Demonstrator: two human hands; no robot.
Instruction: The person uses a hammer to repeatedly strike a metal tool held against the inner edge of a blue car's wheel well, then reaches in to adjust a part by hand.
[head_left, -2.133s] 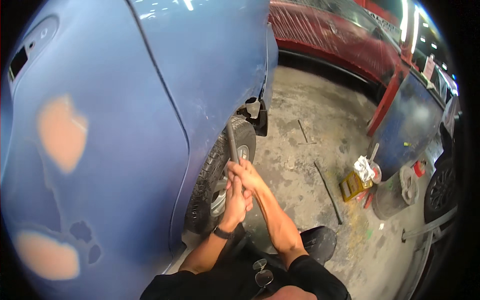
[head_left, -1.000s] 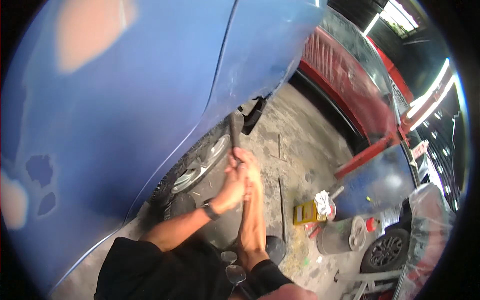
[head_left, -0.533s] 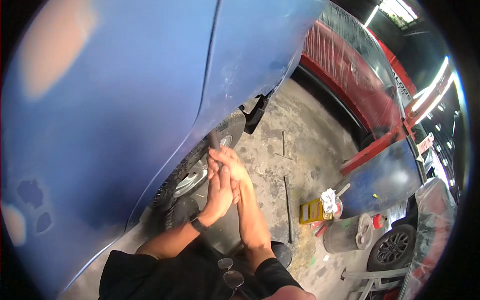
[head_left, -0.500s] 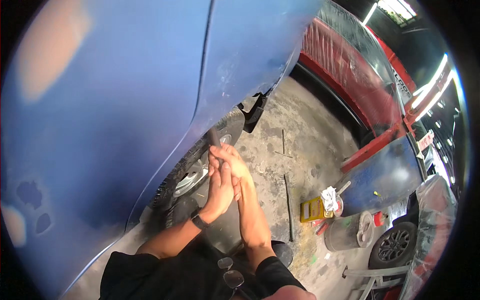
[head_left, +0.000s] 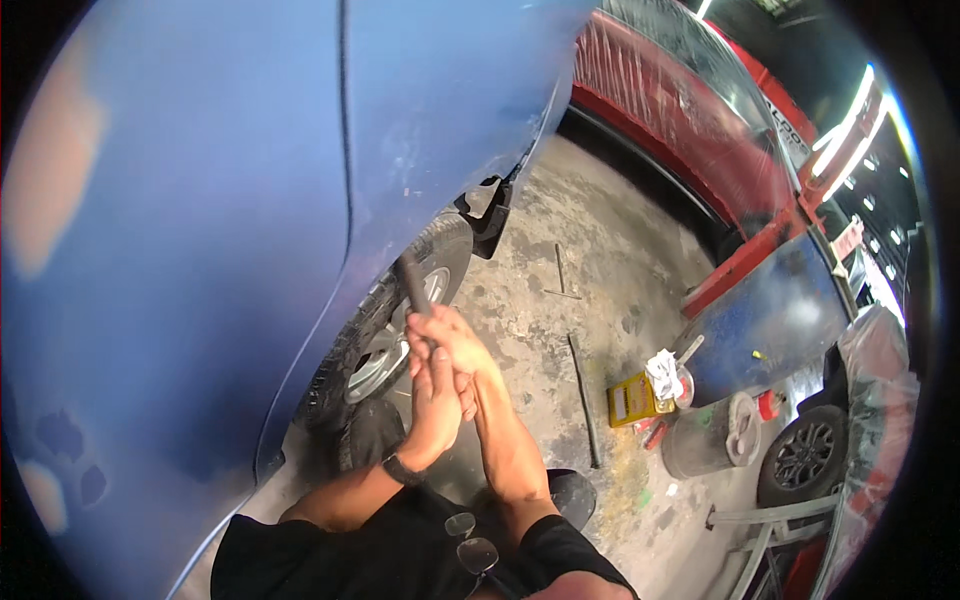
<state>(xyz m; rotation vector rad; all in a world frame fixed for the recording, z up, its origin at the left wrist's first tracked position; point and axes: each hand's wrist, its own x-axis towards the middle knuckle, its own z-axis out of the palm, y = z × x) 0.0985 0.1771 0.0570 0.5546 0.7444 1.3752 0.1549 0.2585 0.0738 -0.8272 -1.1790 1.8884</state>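
Both my hands are closed around a dark round bar, one close below the other. My right hand has the upper grip. Under it, my left hand, with a dark watch at the wrist, presses against it, thumb pointing up. From my hands the bar slants up and left to the lower edge of a blue car body panel, where its far end is hidden. Just behind the bar is a wheel with a black tire and silver rim.
On the concrete floor to the right lie a long dark rod and a thinner rod. Further right are a yellow can, a grey bucket, a blue panel and a loose wheel. A red, plastic-covered vehicle stands beyond.
My hands have drawn slightly down, away from the blue panel, and more of the bar shows, tilted further left. The whole view has shifted a little. Both hands keep their grip.
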